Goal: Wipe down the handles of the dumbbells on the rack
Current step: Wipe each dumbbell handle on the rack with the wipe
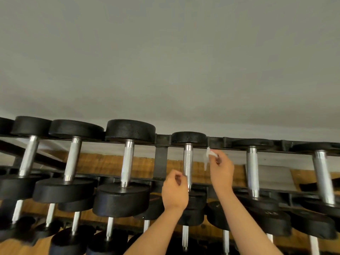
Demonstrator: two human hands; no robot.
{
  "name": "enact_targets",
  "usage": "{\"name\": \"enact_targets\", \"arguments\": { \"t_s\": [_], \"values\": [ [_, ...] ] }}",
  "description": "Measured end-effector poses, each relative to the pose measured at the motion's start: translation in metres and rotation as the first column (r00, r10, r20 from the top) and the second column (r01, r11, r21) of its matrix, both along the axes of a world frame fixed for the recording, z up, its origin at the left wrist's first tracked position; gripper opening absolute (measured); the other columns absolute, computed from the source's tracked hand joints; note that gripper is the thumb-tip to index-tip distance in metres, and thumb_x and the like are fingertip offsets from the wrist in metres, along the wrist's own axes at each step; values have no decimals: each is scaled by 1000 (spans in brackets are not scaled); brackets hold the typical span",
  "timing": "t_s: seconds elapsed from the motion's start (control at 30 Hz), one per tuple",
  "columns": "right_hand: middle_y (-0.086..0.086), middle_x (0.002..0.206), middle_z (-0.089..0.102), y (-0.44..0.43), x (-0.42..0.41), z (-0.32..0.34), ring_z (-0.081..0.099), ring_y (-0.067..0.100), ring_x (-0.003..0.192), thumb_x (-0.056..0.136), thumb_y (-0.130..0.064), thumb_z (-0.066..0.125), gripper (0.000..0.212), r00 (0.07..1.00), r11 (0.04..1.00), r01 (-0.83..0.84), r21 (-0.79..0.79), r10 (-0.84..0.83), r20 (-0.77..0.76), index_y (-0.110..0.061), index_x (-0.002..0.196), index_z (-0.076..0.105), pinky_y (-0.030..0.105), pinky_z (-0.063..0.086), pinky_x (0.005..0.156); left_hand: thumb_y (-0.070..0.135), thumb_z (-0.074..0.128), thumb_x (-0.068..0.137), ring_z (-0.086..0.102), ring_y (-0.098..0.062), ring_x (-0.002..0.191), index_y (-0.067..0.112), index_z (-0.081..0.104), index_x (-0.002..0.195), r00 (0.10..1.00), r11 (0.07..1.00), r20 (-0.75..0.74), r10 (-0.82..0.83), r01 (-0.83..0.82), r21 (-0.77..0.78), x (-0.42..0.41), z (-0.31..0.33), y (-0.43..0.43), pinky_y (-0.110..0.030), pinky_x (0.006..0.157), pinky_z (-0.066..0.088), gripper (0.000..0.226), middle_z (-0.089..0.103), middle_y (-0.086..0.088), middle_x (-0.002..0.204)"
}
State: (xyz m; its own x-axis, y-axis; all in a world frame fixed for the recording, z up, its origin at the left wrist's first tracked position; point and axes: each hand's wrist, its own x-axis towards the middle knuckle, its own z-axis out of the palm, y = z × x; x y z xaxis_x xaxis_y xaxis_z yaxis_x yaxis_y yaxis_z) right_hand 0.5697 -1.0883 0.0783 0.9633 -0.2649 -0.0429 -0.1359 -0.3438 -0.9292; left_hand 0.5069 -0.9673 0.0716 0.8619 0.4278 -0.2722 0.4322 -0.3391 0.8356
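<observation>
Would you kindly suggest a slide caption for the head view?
Right hand pinches a white wipe beside a dumbbell handle on the rack; left hand curled near its lower end.

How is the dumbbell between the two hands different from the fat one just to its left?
The dumbbell between the hands has smaller, thinner black ends; the fat dumbbell has wide, thick ones. The left hand is at the small one's handle and the right hand pinches a white wipe beside it; nobody touches the fat one. Both have shiny metal handles and lie across the same rack.
</observation>
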Motion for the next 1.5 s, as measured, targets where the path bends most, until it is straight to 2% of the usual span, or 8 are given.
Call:
{"name": "enact_targets", "arguments": {
  "t_s": [0.17, 0.33, 0.57, 0.8, 1.03, 1.27, 1.4, 1.5],
  "values": [
    [-2, 97, 66, 28, -2, 8, 62, 9, 92, 92, -15, 62, 8, 993, 947, 71, 314, -37, -113, -15, 100, 64, 22, 49, 81, 19, 56, 95, 60, -3, 69, 25, 57, 83, 1000, 1000, -6, -16, 16, 10, 1, -1, 1, -12, 59, 43, 13, 63, 6, 77],
    [-5, 89, 68, 40, 2, 11, 63, 2, 84, 99, -30, 52, 22, 974, 865, 24, 502, 93, -207, -17, 101, 69, 14, 45, 73, 20, 55, 95, 60, -4, 69, 25, 57, 85, 1000, 999, 12, -28, 28, 24, 1, -6, 2, -14, 60, 43, 11, 63, 5, 77],
    [-7, 96, 65, 58, 11, 5, 61, 2, 89, 90, -11, 65, 12, 977, 901, 148, 409, -70, -199, -22, 94, 62, 14, 47, 71, 19, 55, 95, 60, -2, 68, 25, 57, 84, 1000, 1000, 24, -14, 14, 11, 2, -9, 2, -16, 59, 45, 12, 63, 6, 75],
    [0, 106, 57, 71, 14, -2, 57, 9, 88, 86, -19, 71, 17, 955, 917, 255, 308, -190, -226, -30, 89, 59, 28, 50, 83, 17, 55, 94, 60, -3, 67, 25, 56, 81, 999, 1000, 34, -7, 7, -7, 2, -9, 3, -18, 59, 45, 15, 63, 7, 73],
    [-6, 91, 65, 67, 17, 5, 63, 9, 86, 89, -14, 67, 15, 935, 863, 282, 418, -150, -321, -19, 102, 62, 22, 51, 72, 18, 55, 94, 60, -5, 70, 26, 57, 85, 1000, 1000, 13, -9, 10, -23, 2, -8, 2, -20, 63, 48, 12, 63, 7, 77],
    [0, 80, 65, 64, 23, 9, 61, 13, 72, 89, -12, 67, 2, 923, 844, 282, 457, -107, -370, -11, 91, 65, 22, 48, 63, 19, 55, 94, 61, -7, 71, 26, 58, 87, 1000, 1000, 13, -8, 9, -23, 2, -8, 3, -28, 66, 54, 11, 63, 7, 78],
    [2, 59, 51, 66, 17, 6, 46, 15, 59, 91, -6, 59, 22, 933, 863, 312, 397, -197, -302, -6, 69, 59, 29, 41, 61, 18, 55, 94, 61, -6, 70, 26, 58, 87, 1000, 1000, 22, -3, 4, -31, 1, -8, 3, -25, 65, 53, 11, 63, 8, 78],
    [0, 69, 56, 62, 21, 15, 51, 12, 64, 90, -10, 65, 15, 925, 855, 255, 452, -80, -370, -11, 76, 59, 24, 45, 63, 19, 54, 94, 60, -6, 70, 25, 58, 86, 1000, 1000, 22, 1, -1, -24, 2, -9, 3, -25, 64, 52, 11, 63, 7, 77]
  ]
}}
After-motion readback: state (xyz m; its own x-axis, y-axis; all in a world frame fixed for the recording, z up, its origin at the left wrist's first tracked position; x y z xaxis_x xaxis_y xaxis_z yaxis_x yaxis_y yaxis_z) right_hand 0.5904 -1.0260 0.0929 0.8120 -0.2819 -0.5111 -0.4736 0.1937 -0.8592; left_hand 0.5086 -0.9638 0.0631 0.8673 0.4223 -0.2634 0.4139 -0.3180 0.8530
